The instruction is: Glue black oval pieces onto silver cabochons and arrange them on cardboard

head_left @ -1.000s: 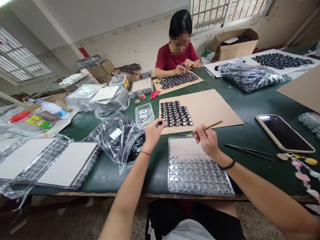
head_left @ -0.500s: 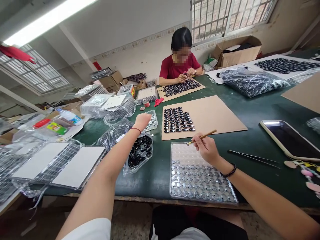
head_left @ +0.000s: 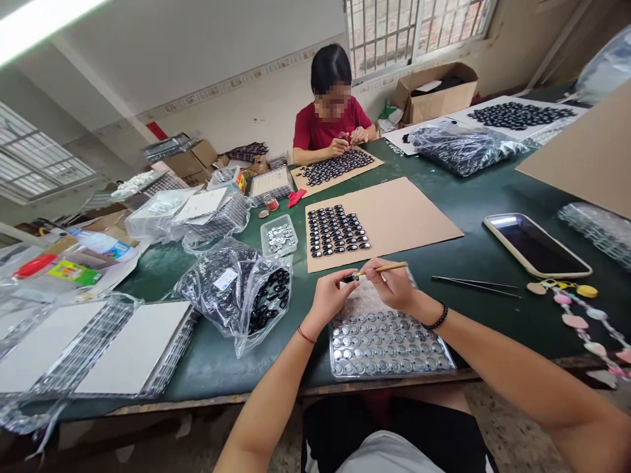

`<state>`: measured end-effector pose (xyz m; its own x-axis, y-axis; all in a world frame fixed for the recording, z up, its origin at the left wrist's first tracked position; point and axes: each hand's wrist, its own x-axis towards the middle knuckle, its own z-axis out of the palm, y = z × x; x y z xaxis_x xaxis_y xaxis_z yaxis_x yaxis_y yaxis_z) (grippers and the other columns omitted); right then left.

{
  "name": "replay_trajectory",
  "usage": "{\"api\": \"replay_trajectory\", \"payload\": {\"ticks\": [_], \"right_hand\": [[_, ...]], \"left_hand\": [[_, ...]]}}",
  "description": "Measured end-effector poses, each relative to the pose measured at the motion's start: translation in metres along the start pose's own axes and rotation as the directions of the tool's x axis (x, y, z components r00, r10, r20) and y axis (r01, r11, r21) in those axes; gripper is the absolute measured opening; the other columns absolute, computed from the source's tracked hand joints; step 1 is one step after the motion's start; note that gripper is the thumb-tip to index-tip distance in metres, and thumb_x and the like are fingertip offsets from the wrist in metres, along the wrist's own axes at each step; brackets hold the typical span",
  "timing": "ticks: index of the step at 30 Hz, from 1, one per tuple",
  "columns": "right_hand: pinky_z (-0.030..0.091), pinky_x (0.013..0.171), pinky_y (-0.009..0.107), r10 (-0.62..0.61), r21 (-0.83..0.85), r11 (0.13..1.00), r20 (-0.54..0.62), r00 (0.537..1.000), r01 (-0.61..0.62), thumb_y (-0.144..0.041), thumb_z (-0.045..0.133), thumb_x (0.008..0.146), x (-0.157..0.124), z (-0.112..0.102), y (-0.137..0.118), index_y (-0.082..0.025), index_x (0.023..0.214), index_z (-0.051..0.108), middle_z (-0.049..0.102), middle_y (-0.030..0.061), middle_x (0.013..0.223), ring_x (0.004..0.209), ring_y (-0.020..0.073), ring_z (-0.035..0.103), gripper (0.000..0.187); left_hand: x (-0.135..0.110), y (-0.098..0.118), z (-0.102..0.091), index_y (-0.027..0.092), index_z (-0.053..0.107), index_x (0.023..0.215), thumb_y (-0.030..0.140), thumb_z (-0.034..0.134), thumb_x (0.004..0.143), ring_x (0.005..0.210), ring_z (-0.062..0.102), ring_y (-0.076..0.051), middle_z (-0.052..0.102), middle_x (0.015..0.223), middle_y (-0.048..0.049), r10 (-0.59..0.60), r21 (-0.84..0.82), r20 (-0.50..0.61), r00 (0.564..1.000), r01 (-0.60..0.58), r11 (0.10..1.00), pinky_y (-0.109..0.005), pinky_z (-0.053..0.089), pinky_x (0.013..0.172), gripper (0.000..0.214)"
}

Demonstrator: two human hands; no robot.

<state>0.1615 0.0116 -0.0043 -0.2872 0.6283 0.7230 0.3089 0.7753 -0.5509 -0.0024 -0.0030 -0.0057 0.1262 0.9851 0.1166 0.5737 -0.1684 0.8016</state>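
Head view: left hand (head_left: pixel 329 297) grip pinches a black piece (head_left: pixel 351 278) above the tray (head_left: pixel 365 303); right hand (head_left: pixel 394 287) grip holds a wooden stick (head_left: pixel 392 266). Excess stick pressure could dislodge the black piece.

The piece (head_left: pixel 350 278), small, glossy and black with a pale patch, is held just right of and below the frame's centre, partly covered. The stick (head_left: pixel 393 267), thin and tan, slants slightly up rightward, its left tip at the piece; contact is too small to tell.
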Motion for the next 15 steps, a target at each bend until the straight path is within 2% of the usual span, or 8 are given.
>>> {"api": "replay_trajectory", "payload": {"ticks": [3,6,15], "right_hand": [[0.045,0.059,0.025,-0.054,-0.055,0.997,0.054,0.997,0.057,-0.020,0.035,0.088,0.0006,0.0027,0.0012,-0.018,0.076,0.052,0.062,0.0057,0.071,0.064,0.0148,0.058,0.022],[0.044,0.060,0.025,-0.042,-0.088,0.995,0.069,0.997,0.048,-0.021,0.035,0.089,-0.0004,0.0047,0.0030,-0.018,0.076,0.052,0.063,0.0059,0.072,0.066,0.0149,0.058,0.022],[0.043,0.062,0.026,-0.014,-0.135,0.990,0.111,0.994,0.029,-0.021,0.036,0.088,-0.0030,0.0024,0.0058,-0.019,0.079,0.051,0.063,0.0059,0.075,0.067,0.0157,0.057,0.018]], "left_hand": [[0.0019,-0.0025,0.0008,0.017,0.068,0.098,0.034,0.059,0.071,0.045,0.029,-0.007,0.046,0.048,0.0050,0.031,0.005,0.014,0.999,-0.031,1.000,-0.020,0.025,0.047,0.033],[0.0014,-0.0040,0.0034,0.017,0.067,0.099,0.034,0.059,0.072,0.046,0.028,-0.007,0.041,0.047,0.0053,0.059,0.000,-0.002,0.998,-0.059,0.998,-0.020,0.025,0.047,0.034],[0.0019,-0.0033,0.0031,0.014,0.067,0.100,0.037,0.060,0.071,0.047,0.024,-0.007,0.033,0.046,0.0057,0.018,-0.094,0.006,1.000,-0.017,0.995,-0.021,0.020,0.045,0.038]]}}
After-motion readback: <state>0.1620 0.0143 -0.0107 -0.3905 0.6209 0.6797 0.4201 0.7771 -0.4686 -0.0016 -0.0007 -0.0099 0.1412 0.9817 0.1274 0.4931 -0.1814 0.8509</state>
